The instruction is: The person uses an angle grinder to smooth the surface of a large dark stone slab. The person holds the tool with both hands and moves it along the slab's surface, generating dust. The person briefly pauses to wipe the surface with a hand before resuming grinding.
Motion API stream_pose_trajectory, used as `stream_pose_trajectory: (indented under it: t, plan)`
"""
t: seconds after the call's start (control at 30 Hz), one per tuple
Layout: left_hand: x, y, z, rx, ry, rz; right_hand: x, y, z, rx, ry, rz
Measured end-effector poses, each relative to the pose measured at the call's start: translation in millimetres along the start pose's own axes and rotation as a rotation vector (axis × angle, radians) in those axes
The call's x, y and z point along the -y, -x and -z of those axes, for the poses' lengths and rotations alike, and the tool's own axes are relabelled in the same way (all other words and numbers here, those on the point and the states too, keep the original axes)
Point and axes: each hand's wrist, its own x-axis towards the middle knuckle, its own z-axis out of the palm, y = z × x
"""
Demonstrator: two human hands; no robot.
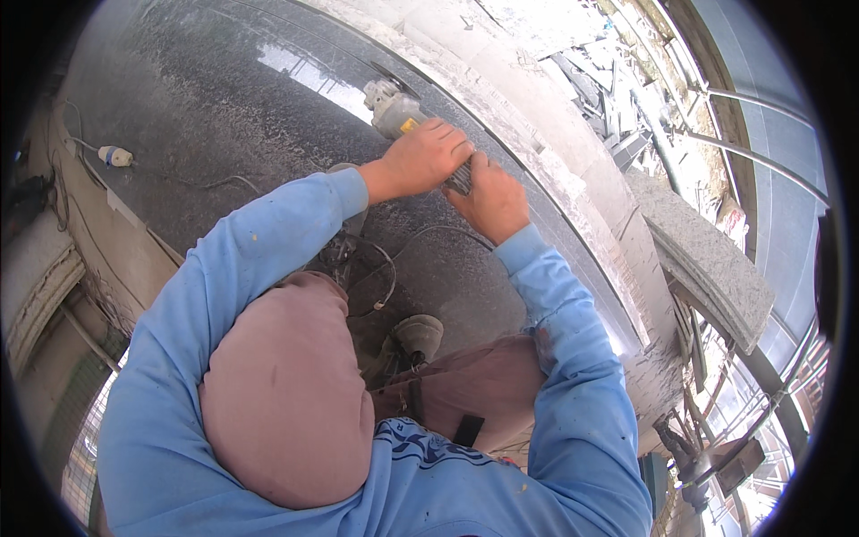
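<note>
Both hands are wrapped round a grey angle grinder over a dark stone slab. My left hand closes over its body just behind the gear head. My right hand grips the rear end, where a ribbed dark part shows between the hands. The thin disc points away from me, close to the slab's far edge; whether it touches the stone I cannot tell. A dark cable curves over the slab and goes out of sight near my right wrist.
A white and blue plug connector lies on the left of the slab with its cord. Another dark tool sits by my knee, partly hidden. My shoe rests on the slab. Stone offcuts and a stack of slabs are on the right.
</note>
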Motion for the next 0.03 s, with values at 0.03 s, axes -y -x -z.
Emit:
stream_pose_trajectory:
  t: [0.03]
  plan:
    - [0.8,-0.5,-1.7,-0.018,-0.019,-0.020,-0.7,0.3,-0.1,0.003,0.002,0.000]
